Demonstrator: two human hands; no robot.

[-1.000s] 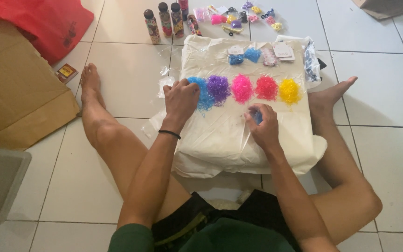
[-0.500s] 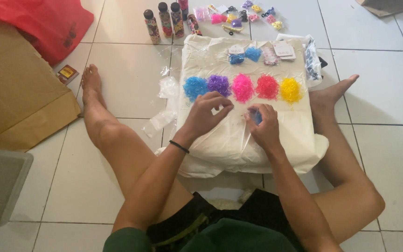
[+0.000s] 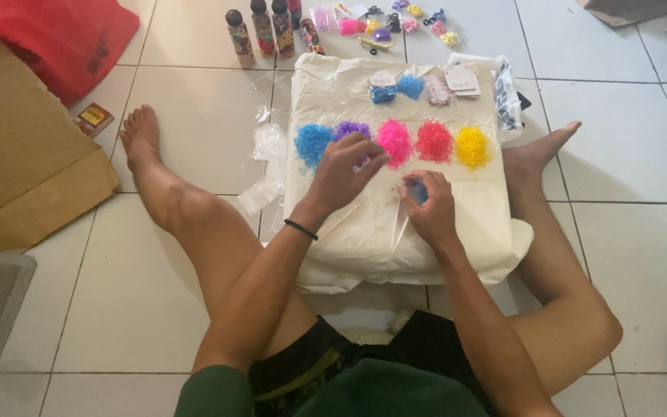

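- A cream plastic-wrapped bundle (image 3: 395,232) lies on the tiled floor (image 3: 179,116) between the person's legs, its long axis running away from them.
- Five fluffy heaps sit in a left-to-right row across it: blue heap (image 3: 313,143), purple heap (image 3: 349,129), pink heap (image 3: 394,141), red heap (image 3: 435,140), yellow heap (image 3: 472,146).
- The left hand (image 3: 341,174) rests fingers curled on the purple heap.
- The right hand (image 3: 426,205) pinches a small blue tuft (image 3: 418,190) just below the row.
- Four bottles (image 3: 264,27) stand upright beyond.

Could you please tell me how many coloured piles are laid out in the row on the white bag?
5: blue pile, purple pile partly under the left hand, pink pile, red pile, yellow pile.
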